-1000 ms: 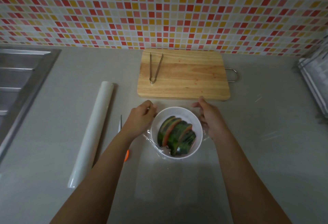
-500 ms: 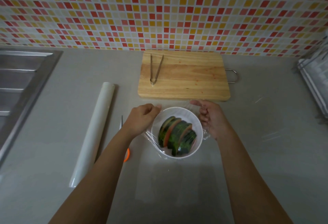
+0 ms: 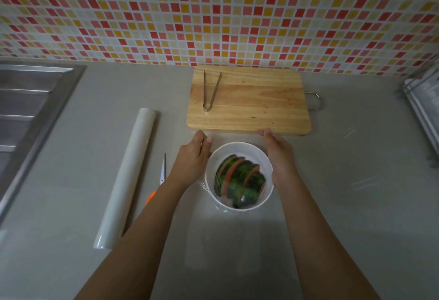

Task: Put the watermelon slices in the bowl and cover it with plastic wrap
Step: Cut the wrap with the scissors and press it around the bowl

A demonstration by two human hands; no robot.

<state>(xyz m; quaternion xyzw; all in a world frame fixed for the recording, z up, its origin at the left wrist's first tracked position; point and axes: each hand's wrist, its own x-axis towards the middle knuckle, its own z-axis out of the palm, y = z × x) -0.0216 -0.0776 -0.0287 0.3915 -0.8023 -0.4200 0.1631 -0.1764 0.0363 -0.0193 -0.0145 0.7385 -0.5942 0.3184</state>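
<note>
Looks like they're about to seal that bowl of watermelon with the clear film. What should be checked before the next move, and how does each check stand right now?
1. Watermelon slices all inside the white bowl: ok.
2. Cutting board bare of slices, only the tongs on it: ok.
3. Both hands at the rim, left hand and right hand on opposite sides: ok.
4. Plastic wrap lying over the bowl: ok at the near edge, where film shows; across the top, cannot tell.
5. Wrap pulled tight and stuck all round: cannot tell.
6. Sheet cut free of the roll: cannot tell.
</note>
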